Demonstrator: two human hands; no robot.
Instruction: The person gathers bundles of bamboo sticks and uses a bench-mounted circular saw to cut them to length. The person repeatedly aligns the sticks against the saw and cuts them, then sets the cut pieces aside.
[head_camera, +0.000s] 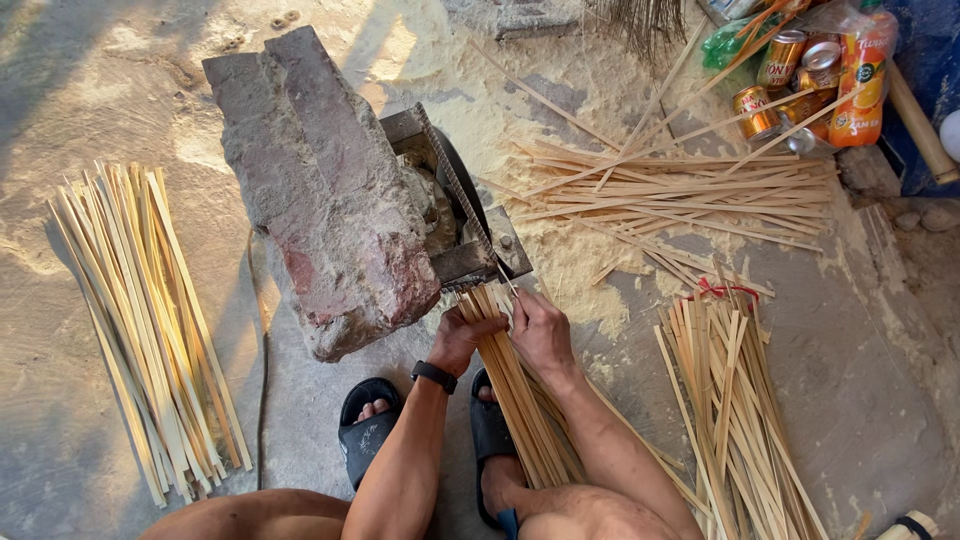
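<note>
Bamboo strip bundle (515, 395), gripped between the closed left hand (462, 338) and closed right hand (541, 333), meets the saw blade (455, 185) just ahead; hold ends flush, feed squarely, fingertips clear.

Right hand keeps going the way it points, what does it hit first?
Likely the saw blade and its metal frame: the right hand points up-frame, gripping the bundle of sticks just short of it. Depth unclear.

arms: bare, sleeveless | left wrist: black watch (434, 376) | feet: black sandals (366, 428)
</note>
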